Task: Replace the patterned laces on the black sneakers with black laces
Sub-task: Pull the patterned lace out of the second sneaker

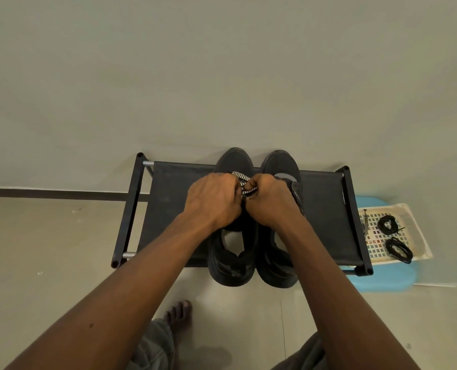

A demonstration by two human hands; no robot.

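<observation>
Pale wall, beige floor; low black fabric-topped shoe rack (168, 198) spreads left of grip. Under grip, black sneaker (231, 260); left hand (212, 200) curled, pinching black-and-white woven lace (242, 177), right hand (271, 200) pinching same lace opposite. Just right of grip, second black sneaker (280, 162), eyelets apparently bare. Lace soft, light, limp: best taken close to eyelet. Well right of grip, two coiled black laces (387, 224) on white perforated tray (419, 236).

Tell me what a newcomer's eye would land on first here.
At centre frame the left hand and right hand meet, both pinching a black-and-white patterned lace over the left one of two black sneakers, which stand on a black fabric-topped rack. At the right edge, two coiled black laces lie on a pale perforated tray over a blue stool.
</observation>
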